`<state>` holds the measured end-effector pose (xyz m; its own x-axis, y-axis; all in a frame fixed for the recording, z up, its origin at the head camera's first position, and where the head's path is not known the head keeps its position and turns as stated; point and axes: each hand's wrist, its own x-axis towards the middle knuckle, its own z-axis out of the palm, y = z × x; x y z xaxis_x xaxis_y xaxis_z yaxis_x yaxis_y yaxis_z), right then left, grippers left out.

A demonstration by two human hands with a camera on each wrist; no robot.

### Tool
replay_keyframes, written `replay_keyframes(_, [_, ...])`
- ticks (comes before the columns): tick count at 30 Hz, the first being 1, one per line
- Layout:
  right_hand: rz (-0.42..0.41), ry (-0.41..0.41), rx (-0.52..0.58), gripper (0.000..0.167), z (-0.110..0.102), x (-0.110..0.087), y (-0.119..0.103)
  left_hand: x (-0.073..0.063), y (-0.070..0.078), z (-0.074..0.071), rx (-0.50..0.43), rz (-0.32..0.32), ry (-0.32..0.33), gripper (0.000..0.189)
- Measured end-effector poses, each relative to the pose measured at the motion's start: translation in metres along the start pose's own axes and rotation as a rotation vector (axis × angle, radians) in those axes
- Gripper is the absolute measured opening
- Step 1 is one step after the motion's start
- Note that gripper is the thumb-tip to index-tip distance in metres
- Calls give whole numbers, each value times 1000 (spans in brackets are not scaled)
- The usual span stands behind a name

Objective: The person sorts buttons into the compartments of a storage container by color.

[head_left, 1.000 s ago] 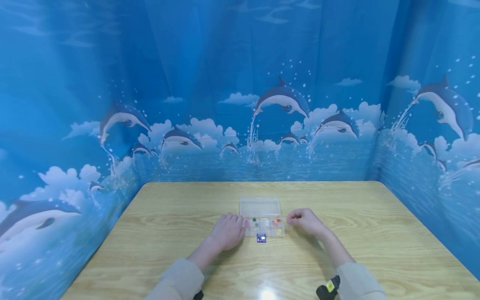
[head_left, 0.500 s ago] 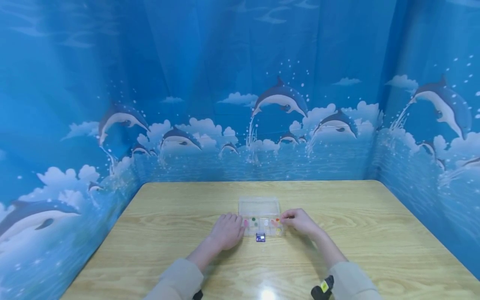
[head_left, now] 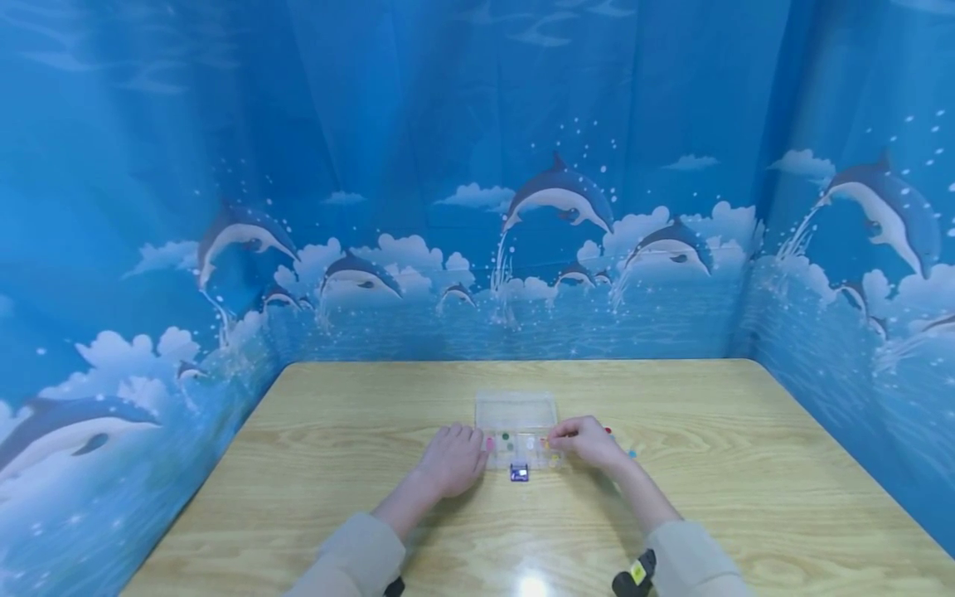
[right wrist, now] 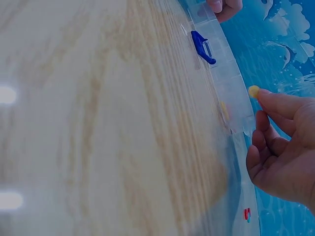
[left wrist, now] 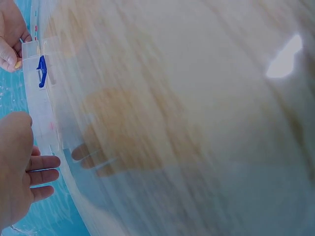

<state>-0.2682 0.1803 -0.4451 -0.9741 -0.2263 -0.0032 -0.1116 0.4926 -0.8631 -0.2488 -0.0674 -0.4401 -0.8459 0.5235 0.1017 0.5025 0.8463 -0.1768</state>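
A clear plastic compartment box (head_left: 528, 461) lies on the table with its lid (head_left: 516, 410) folded back and a blue-purple latch (head_left: 519, 473) at its front. Small coloured pieces, among them a pink one (head_left: 490, 444) and a dark green one (head_left: 506, 436), sit in its compartments. My left hand (head_left: 453, 461) rests against the box's left end, fingers extended. Above the right-end compartments my right hand (head_left: 593, 442) pinches a small round yellow button-like piece (right wrist: 253, 91) between thumb and forefinger. Its exact kind is too small to tell.
On the wooden table (head_left: 358, 531), a red piece (head_left: 608, 430) and a blue piece (head_left: 632, 453) lie right of the box, beside my right hand. A blue dolphin-print curtain (head_left: 418, 207) stands behind the table's far edge and along both sides.
My right hand has moved left from beside the box to over its right end. The red and blue pieces on the table have come into view behind it. The left hand stays put.
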Motion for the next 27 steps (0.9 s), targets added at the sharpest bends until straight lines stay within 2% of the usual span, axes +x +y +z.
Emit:
replay_keyframes(9, [70,46,29,15,-3,-2,-3,1,-1,2,3,3,3,33])
replay_keyframes(27, [63,115,4,22,-33,-9,15,-1,0,-1,-5,3,11,33])
